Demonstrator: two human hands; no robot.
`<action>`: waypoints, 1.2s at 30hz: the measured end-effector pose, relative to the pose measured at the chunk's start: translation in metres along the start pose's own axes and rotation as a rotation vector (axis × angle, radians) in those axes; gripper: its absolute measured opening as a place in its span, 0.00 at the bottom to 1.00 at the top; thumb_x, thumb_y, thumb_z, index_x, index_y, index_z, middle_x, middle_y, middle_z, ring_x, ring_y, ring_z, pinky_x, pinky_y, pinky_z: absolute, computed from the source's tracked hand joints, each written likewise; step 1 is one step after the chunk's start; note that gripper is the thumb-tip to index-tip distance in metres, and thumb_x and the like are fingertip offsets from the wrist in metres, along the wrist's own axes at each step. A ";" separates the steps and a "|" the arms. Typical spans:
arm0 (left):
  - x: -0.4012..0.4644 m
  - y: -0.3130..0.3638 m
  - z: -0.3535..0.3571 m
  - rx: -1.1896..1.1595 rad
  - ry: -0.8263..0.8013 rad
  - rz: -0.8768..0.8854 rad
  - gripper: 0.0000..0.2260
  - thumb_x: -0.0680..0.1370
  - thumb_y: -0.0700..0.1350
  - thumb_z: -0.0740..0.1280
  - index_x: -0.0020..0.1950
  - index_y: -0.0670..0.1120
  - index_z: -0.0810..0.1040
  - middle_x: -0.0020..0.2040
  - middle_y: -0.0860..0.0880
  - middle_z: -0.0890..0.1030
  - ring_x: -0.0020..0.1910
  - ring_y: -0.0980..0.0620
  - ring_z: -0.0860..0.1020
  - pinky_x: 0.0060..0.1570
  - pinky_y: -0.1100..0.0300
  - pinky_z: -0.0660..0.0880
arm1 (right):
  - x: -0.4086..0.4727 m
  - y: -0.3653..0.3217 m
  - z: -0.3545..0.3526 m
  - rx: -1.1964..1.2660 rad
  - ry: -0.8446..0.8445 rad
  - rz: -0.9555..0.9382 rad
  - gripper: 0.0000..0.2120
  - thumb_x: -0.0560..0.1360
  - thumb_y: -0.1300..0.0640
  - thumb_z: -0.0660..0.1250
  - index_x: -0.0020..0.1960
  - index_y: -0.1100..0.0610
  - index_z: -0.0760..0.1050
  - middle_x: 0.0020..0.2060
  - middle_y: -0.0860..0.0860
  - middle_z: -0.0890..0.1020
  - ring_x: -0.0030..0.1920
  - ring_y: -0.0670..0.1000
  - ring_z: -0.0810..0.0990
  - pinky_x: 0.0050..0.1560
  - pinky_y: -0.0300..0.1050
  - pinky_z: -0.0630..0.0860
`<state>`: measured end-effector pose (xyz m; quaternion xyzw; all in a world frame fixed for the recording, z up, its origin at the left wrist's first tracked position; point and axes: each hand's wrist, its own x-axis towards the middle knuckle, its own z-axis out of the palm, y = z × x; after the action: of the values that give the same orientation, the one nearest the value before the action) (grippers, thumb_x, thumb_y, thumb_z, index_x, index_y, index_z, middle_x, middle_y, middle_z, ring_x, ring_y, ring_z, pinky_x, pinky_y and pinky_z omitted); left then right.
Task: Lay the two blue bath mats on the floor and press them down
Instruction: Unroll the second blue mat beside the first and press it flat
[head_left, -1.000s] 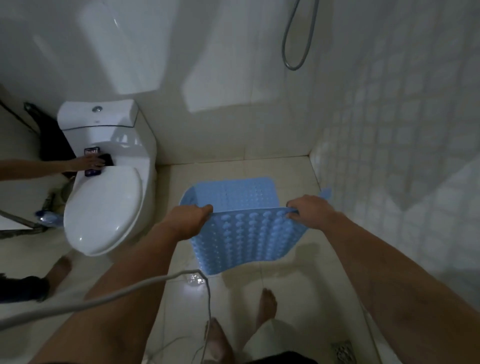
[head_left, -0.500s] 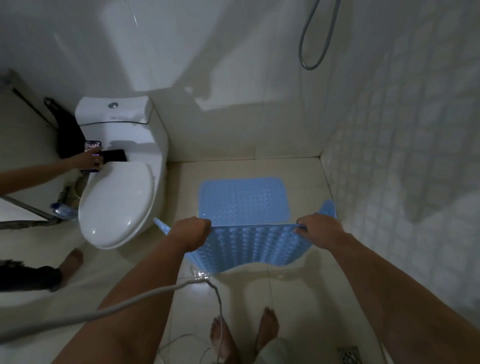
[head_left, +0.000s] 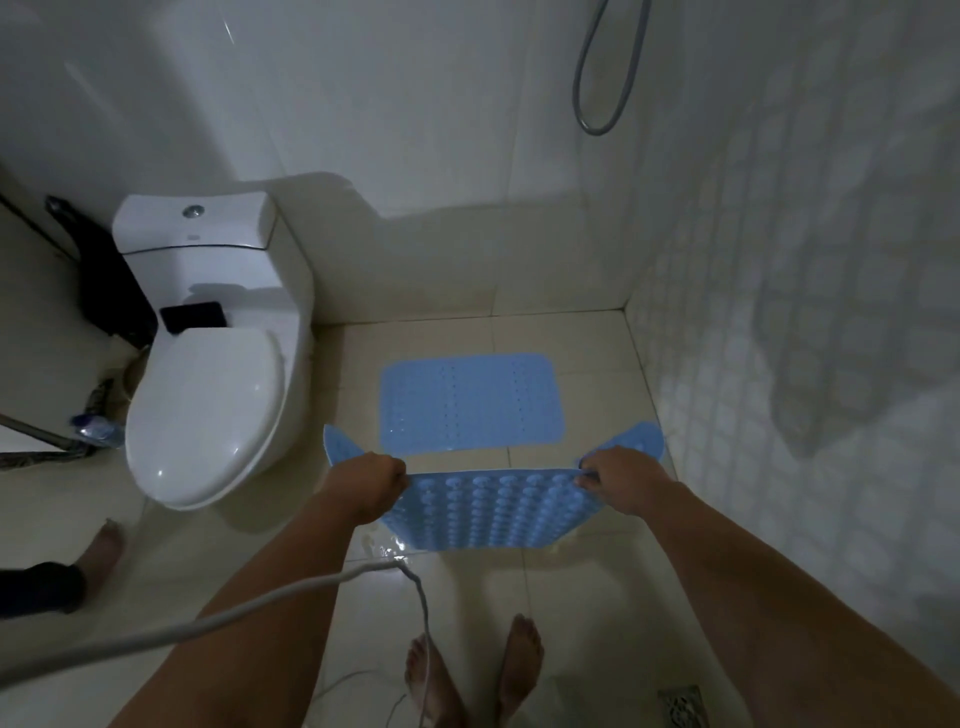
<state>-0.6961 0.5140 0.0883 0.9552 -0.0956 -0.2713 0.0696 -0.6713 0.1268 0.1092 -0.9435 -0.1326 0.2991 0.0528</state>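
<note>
A person's left hand (head_left: 370, 484) and right hand (head_left: 621, 480) are each closed tight on the top edge of a blue bath mat (head_left: 493, 514), fingers curled over the rim, holding it stretched between them with its suction-cup underside facing the camera and its end corners flopping outward past the fists. The mat's lower edge hangs at the wet tiled floor (head_left: 571, 597), just in front of the person's bare feet. A second blue mat (head_left: 470, 400) lies flat on the floor just beyond, between the toilet (head_left: 208, 395) and the tiled wall.
</note>
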 end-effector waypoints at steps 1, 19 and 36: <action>0.001 0.000 0.002 0.001 -0.010 0.000 0.16 0.87 0.51 0.55 0.58 0.44 0.80 0.56 0.43 0.83 0.56 0.43 0.80 0.53 0.50 0.76 | 0.001 0.001 0.004 -0.003 0.001 -0.001 0.16 0.84 0.46 0.59 0.57 0.55 0.81 0.53 0.53 0.83 0.54 0.54 0.81 0.46 0.44 0.70; 0.019 0.002 0.023 -0.016 -0.070 -0.006 0.15 0.86 0.51 0.56 0.56 0.46 0.80 0.55 0.46 0.83 0.56 0.45 0.80 0.51 0.52 0.75 | 0.014 0.007 0.028 0.019 -0.065 0.090 0.15 0.84 0.46 0.58 0.54 0.52 0.81 0.46 0.50 0.82 0.47 0.51 0.80 0.45 0.46 0.74; 0.301 -0.070 0.271 -0.031 -0.109 -0.101 0.14 0.84 0.50 0.60 0.66 0.50 0.77 0.65 0.45 0.80 0.63 0.43 0.79 0.60 0.52 0.75 | 0.316 0.082 0.252 -0.044 -0.120 0.123 0.07 0.78 0.46 0.65 0.50 0.49 0.76 0.53 0.50 0.80 0.62 0.56 0.79 0.62 0.53 0.72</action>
<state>-0.5791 0.4939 -0.3052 0.9414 -0.0465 -0.3277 0.0652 -0.5510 0.1426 -0.2849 -0.9312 -0.0837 0.3547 0.0054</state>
